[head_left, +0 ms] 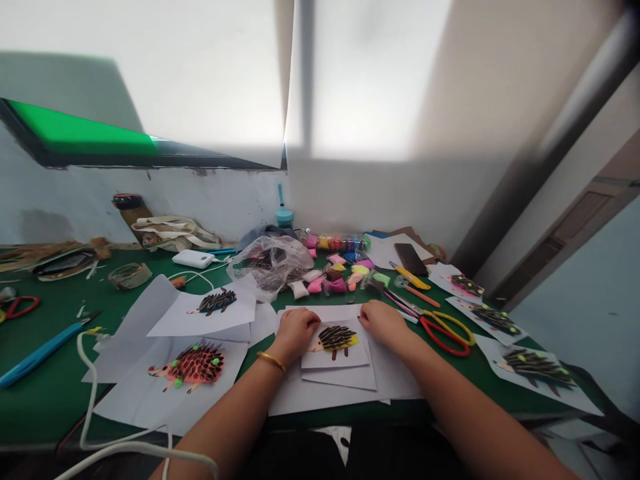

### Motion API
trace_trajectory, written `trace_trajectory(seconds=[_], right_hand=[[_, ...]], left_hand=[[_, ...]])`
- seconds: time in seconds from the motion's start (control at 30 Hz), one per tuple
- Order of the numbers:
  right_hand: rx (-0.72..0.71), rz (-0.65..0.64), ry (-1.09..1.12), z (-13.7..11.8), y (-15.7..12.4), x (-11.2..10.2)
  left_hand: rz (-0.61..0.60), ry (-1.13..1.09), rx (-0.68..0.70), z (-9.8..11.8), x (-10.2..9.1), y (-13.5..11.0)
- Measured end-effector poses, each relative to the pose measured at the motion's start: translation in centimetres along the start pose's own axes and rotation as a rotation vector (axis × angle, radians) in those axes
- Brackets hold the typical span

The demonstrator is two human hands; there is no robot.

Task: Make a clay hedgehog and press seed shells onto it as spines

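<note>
A small white card with a yellow clay hedgehog covered in dark spines (335, 339) lies on a stack of white paper at the table's near edge. My left hand (296, 329), a gold bangle at its wrist, rests curled at the card's left side, fingers bent down onto it. At the card's upper right corner my right hand (383, 317) is closed in a pinch; what its fingers hold is hidden.
The green table (45, 393) carries other hedgehog cards: a red one (193, 365), a dark one (216, 301), several at right (535, 365). Red-yellow scissors (445, 329), clay packets (333, 273), a plastic bag (270, 263), a power bank (193, 259), a blue tool (43, 350), a white cable (87, 400).
</note>
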State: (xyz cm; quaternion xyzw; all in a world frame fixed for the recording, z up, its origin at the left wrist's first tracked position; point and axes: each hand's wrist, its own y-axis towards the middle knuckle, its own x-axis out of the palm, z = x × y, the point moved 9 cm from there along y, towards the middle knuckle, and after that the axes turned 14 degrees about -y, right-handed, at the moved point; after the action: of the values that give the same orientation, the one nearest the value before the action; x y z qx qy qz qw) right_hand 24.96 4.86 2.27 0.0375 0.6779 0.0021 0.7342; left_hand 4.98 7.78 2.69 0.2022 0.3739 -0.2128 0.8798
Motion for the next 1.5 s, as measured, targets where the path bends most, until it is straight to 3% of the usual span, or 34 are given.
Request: trace_trajectory(seconds=[0.3,0.63,1.5], right_hand=[[0.083,0.147,0.205,0.4,-2.4,-0.7],[0.143,0.170,0.451,0.8,-3.7,2.5],[0.142,0.155,0.522,0.5,-4.0,1.9]], left_hand=[[0.018,-0.004,0.011,-0.1,0.0,-0.1],[0.035,-0.011,0.016,-0.5,0.2,-0.3],[0.007,0.016,-0.001,-0.2,0.2,-0.5]])
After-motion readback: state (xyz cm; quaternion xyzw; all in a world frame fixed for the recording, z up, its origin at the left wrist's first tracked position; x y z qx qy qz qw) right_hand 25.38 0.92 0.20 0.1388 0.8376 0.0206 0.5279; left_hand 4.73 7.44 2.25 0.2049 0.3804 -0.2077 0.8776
